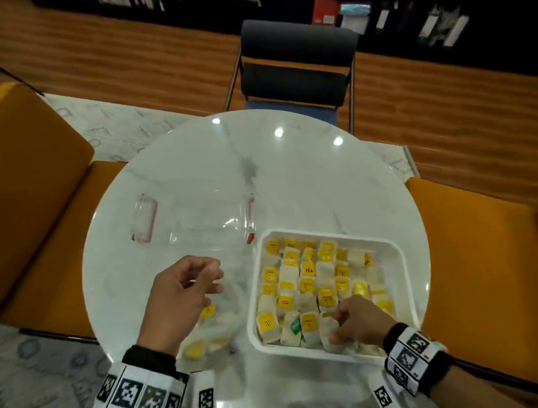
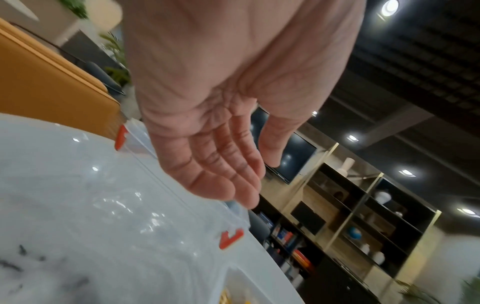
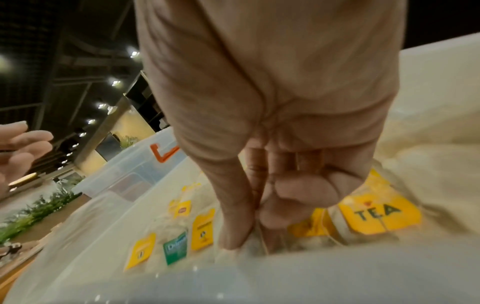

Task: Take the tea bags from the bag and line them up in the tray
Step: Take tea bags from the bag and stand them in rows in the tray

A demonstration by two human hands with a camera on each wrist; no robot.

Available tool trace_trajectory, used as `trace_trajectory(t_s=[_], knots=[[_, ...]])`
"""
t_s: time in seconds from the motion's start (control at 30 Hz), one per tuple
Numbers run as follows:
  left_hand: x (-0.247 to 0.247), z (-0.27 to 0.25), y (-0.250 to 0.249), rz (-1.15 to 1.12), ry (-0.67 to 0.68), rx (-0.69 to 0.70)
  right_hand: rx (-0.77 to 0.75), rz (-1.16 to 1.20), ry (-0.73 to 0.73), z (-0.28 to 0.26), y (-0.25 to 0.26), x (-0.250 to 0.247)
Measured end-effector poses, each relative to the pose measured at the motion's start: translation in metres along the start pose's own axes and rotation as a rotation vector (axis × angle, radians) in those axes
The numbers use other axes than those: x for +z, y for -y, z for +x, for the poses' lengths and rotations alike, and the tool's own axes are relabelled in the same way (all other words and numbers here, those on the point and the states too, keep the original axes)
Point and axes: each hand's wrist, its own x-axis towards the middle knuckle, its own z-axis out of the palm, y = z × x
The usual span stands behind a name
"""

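Down on the round white marble tabletop (image 1: 159, 170), the white rectangular plastic tray (image 1: 402, 254) held rows of paper tea bags with yellow tags (image 1: 308, 269), one tag green. The right hand (image 1: 360, 320) reached into the tray's near row, its grip closed on one tea bag (image 3: 255, 244), thumb and fingers pinching the top of it among the others. Just left of the tray lay the clear plastic zip bag with red-trimmed handles (image 1: 195, 228), a few tea bags visible inside near its bottom. The left hand (image 1: 183, 290) hovered above that bag, fingers loosely relaxed, holding nothing
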Motion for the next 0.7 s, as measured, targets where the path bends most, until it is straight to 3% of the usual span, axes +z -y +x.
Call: trace_trajectory(t_s=[0.17, 0.27, 0.4, 0.53, 0.6, 0.7], knots=[[-0.043, 0.013, 0.010, 0.119, -0.097, 0.041, 0.067, -0.276, -0.112, -0.004, 0.006, 0.006], [-0.060, 0.019, 0.015, 0.312, -0.052, 0.046, 0.038, -0.335, -0.142, -0.023, 0.029, -0.011], [-0.067, 0.033, 0.034, 0.555, 0.133, 0.023, -0.258, -0.141, -0.236, -0.057, 0.100, -0.027], [-0.059, 0.049, 0.063, 0.745, 0.265, -0.031, -0.503, -0.173, -0.150, -0.050, 0.186, 0.013], [-0.058, 0.054, 0.074, 0.839, 0.332, -0.046, -0.481, -0.266, -0.082, -0.024, 0.213, 0.047], [-0.062, 0.055, 0.077, 0.974, 0.376, -0.070, -0.307, -0.403, -0.046, 0.007, 0.231, 0.084]])
